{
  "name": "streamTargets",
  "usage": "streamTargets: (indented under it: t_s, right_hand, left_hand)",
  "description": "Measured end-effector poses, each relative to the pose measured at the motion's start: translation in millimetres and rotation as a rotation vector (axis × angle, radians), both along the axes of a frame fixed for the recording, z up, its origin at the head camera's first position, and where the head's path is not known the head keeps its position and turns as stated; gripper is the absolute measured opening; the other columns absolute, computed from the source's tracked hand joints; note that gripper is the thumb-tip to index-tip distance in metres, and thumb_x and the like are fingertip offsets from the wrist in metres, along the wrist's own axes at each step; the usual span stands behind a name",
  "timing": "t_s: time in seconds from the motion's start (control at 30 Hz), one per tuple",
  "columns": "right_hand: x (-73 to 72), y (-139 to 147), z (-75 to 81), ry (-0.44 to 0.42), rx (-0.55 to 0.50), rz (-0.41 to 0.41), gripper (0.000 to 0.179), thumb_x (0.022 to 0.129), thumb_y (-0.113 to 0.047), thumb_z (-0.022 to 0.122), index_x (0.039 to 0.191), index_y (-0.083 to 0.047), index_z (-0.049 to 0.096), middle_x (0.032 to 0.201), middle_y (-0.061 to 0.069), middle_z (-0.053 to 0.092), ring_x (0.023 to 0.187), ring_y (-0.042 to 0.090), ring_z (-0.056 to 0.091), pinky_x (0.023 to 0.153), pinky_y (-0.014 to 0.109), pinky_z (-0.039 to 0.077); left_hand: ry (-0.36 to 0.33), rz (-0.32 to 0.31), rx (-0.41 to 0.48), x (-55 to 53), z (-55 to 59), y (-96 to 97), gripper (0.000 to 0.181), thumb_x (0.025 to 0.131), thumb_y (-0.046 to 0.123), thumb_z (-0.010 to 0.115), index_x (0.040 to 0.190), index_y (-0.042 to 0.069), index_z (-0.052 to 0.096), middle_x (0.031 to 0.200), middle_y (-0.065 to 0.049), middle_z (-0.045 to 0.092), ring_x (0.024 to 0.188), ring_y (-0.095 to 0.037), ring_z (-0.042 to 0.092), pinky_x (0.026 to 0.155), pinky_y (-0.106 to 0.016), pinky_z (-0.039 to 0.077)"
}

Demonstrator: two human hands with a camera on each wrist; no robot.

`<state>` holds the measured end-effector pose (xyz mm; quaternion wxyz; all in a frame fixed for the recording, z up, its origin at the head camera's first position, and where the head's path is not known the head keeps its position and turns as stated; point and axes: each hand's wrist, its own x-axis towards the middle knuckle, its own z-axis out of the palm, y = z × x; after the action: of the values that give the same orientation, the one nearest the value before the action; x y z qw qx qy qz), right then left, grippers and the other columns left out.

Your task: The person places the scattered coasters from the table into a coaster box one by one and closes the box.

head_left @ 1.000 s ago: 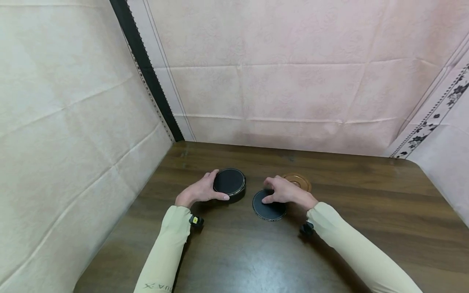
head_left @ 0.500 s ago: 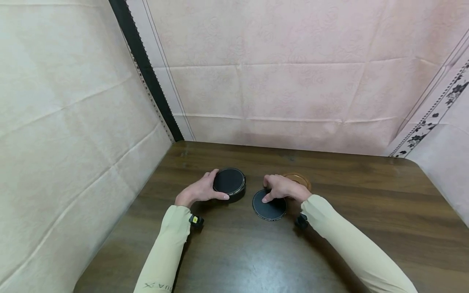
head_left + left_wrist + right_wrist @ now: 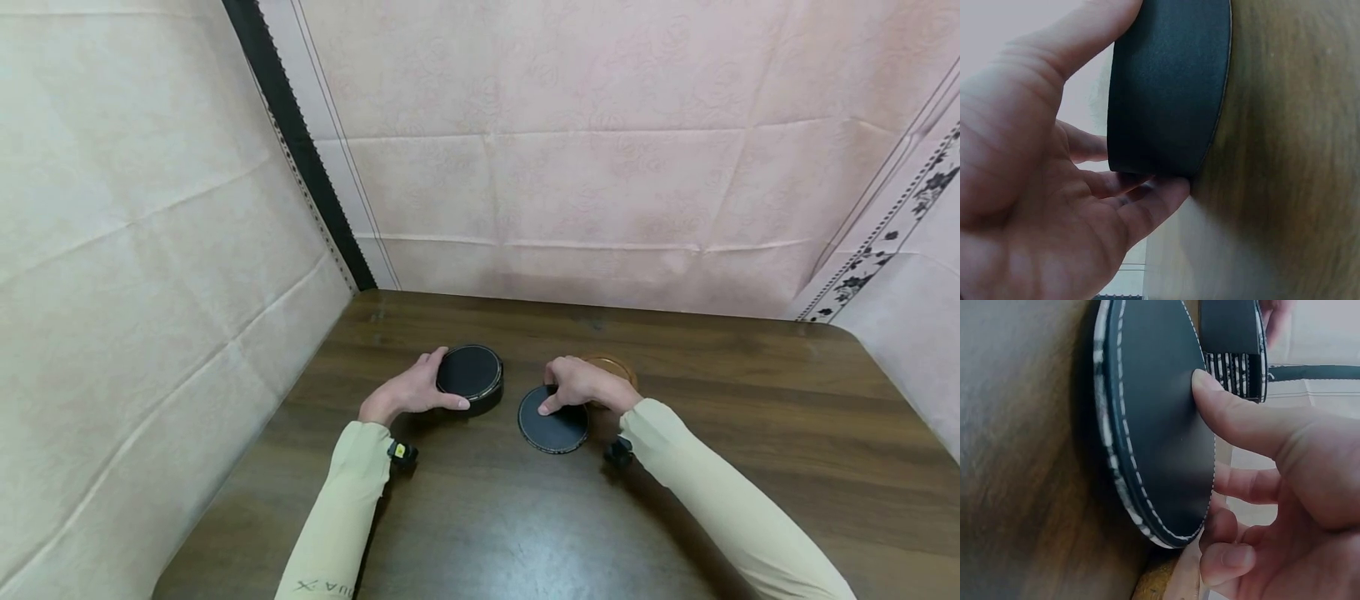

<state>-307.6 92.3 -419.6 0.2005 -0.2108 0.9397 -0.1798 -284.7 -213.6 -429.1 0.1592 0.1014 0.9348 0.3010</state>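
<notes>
A round black coaster holder (image 3: 471,373) stands upright on the wooden table. My left hand (image 3: 411,390) grips its side, with the thumb on the near side and the fingers round the far side. In the right wrist view, several stacked coasters (image 3: 1230,367) with pale edges show in the holder's side opening. To the right, my right hand (image 3: 583,387) pinches a round black coaster (image 3: 558,431) with white stitching round its edge. The thumb lies on its top face and the fingers are at its far edge. In the right wrist view, the coaster's near edge stands just off the table.
Behind my right hand lies a brown wooden disc (image 3: 621,367), partly covered by the hand. The table (image 3: 480,517) runs back to a pale cloth wall (image 3: 570,183). Another cloth hangs along the left side (image 3: 150,250).
The right forearm has shifted left and the right hand has taken a closer pinch on the coaster. The coaster has moved very slightly to the right. Left hand and holder stay still.
</notes>
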Motion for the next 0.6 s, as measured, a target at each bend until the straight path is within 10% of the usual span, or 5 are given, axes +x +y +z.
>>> streamTargets:
  t_s: [0.6]
  right_hand:
    - [8.3, 16.7, 14.4, 0.124, -0.349, -0.104, 0.019, 0.093, -0.024, 0.069, 0.092, -0.008, 0.057, 0.082, 0.006, 0.057, 0.071, 0.019, 0.052, 0.061, 0.029, 0.043]
  left_hand:
    - [-0.006, -0.001, 0.005, 0.1, 0.8, -1.2, 0.122, 0.068, 0.065, 0.080, 0.158, 0.016, 0.013, 0.154, -0.016, 0.028, 0.131, -0.030, 0.041, 0.111, -0.051, 0.036]
